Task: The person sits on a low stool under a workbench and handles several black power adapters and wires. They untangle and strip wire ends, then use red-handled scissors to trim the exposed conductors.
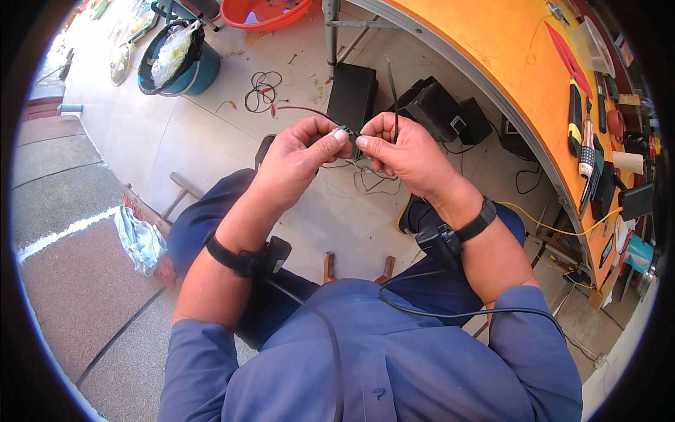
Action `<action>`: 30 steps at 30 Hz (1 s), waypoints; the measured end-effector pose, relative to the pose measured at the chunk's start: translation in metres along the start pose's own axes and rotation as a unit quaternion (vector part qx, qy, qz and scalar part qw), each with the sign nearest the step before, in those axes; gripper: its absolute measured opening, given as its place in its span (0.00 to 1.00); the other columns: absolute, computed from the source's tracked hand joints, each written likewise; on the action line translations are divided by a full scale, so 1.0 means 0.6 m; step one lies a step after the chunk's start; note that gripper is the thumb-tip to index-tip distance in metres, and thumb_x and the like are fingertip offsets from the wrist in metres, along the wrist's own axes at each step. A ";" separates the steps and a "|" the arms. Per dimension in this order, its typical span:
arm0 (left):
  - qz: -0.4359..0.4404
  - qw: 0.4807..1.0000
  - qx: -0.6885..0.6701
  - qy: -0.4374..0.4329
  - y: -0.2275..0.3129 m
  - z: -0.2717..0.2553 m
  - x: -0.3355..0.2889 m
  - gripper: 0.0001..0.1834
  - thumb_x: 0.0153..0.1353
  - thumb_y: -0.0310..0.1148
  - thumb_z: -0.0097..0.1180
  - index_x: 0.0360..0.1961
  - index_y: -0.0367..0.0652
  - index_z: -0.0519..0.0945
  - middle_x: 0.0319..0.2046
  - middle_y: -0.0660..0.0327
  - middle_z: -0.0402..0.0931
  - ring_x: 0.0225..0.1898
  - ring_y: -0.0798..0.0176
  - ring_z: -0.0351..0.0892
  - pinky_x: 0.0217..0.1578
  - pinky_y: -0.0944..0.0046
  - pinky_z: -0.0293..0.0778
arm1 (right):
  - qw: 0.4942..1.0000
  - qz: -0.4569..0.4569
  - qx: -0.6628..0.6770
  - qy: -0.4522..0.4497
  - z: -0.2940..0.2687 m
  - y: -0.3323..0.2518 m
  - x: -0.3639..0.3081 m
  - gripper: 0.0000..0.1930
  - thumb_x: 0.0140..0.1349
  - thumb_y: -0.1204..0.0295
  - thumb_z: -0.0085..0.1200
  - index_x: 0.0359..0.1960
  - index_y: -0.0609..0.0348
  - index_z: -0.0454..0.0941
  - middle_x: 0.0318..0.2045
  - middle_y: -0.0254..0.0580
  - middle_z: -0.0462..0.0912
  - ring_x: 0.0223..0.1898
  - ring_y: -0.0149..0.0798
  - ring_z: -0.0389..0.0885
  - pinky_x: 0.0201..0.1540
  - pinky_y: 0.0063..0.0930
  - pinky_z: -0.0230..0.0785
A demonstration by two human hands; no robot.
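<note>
In front of my lap, both hands meet at a thin dark wire (355, 134). My left hand (299, 153) is closed, pinching the wire between thumb and fingers. A red wire (302, 108) sticks out behind it and curves to the left, with a red tip. My right hand (411, 156) pinches the dark wire from the other side, close to the left fingertips. A black cable (392, 88) rises upright from behind the right fingers. How the wire pieces meet between the fingertips is too small to make out.
An orange table (506, 53) with pliers (573, 60) and a screwdriver (587, 144) curves along the right. Black boxes (351, 91) stand on the floor beneath. Further left are a coiled cable (264, 91), a lined blue bucket (200, 70) and a red basin (264, 21). A cloth (139, 239) hangs at left.
</note>
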State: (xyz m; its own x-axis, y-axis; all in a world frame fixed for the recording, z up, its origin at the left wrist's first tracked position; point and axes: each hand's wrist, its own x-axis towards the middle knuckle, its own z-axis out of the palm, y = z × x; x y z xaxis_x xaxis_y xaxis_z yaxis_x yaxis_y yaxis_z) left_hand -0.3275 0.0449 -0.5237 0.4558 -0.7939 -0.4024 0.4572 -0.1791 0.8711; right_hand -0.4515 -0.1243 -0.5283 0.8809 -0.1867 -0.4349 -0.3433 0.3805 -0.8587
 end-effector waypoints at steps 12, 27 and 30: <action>0.001 1.000 -0.014 0.010 -0.008 0.003 0.001 0.11 0.68 0.30 0.57 0.47 0.35 0.76 0.36 0.59 0.81 0.40 0.67 0.80 0.46 0.66 0.74 | 0.999 -0.026 -0.024 0.003 0.007 0.002 -0.004 0.07 0.66 0.71 0.58 0.37 0.62 0.76 0.28 0.31 0.79 0.27 0.23 0.74 0.31 0.19 0.69; 0.025 0.999 0.020 0.007 -0.006 -0.003 0.003 0.10 0.68 0.28 0.56 0.47 0.34 0.75 0.36 0.61 0.80 0.40 0.70 0.79 0.46 0.69 0.76 | 0.992 0.023 0.119 -0.045 0.008 0.007 -0.006 0.11 0.73 0.64 0.50 0.35 0.58 0.77 0.25 0.30 0.79 0.20 0.22 0.74 0.20 0.13 0.62; 0.032 0.999 0.019 0.003 -0.004 -0.002 0.003 0.09 0.68 0.28 0.56 0.46 0.35 0.75 0.36 0.62 0.80 0.40 0.70 0.80 0.46 0.69 0.76 | 0.990 0.045 0.123 -0.052 0.007 0.002 -0.007 0.13 0.74 0.63 0.49 0.35 0.57 0.77 0.24 0.30 0.78 0.18 0.22 0.73 0.19 0.13 0.61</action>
State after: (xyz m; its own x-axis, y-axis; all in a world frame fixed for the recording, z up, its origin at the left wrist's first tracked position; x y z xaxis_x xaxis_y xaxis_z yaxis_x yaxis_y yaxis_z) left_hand -0.3267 0.0448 -0.5269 0.4874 -0.8012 -0.3470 0.3973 -0.1504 0.9053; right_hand -0.4546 -0.1192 -0.5264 0.8832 -0.0531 -0.4660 -0.3436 0.6030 -0.7199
